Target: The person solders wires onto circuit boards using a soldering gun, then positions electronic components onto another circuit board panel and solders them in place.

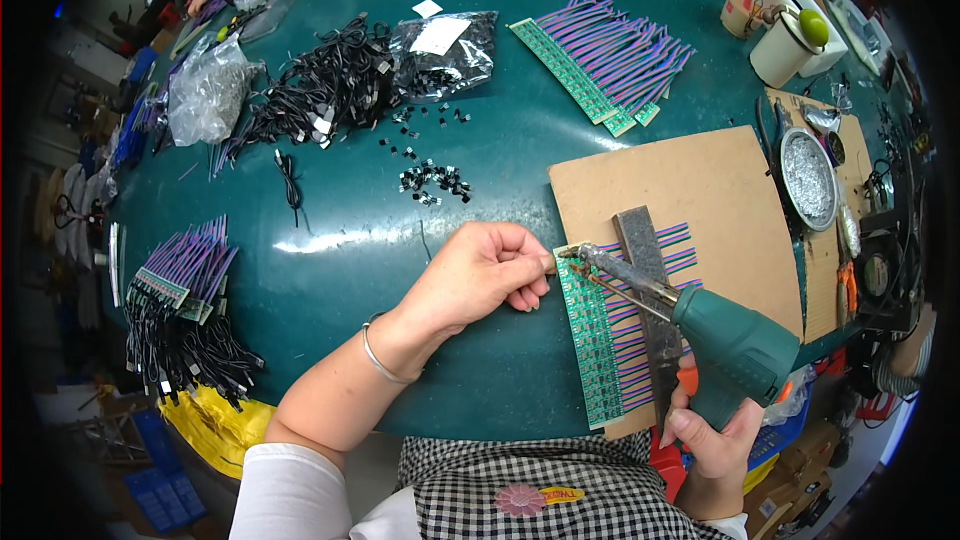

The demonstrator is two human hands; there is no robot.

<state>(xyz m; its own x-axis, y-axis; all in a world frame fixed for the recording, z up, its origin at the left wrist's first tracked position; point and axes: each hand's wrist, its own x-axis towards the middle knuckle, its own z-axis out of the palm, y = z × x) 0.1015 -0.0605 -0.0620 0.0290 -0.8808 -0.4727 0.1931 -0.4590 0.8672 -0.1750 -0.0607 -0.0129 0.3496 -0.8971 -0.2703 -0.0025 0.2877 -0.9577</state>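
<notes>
My right hand (718,442) is wrapped round the handle of a green soldering gun (738,340) with an orange trigger. Its metal tip reaches left to the far end of a long green circuit board panel (590,350). Beside that tip, the fingers of my left hand (490,270) are pinched together at the panel's edge; what they hold is too small to make out. Purple, blue and dark wires (630,360) run rightward from the panel, under a dark bar (648,285) lying across them. A brown cardboard sheet (690,180) lies beneath.
Small black connectors (435,180) lie scattered beyond my left hand, near black cables (340,80). More wired panels sit at the back (570,70) and far left (165,285). A metal bowl (808,180) and pliers (775,135) are right. Another person's hand (197,5) shows far left.
</notes>
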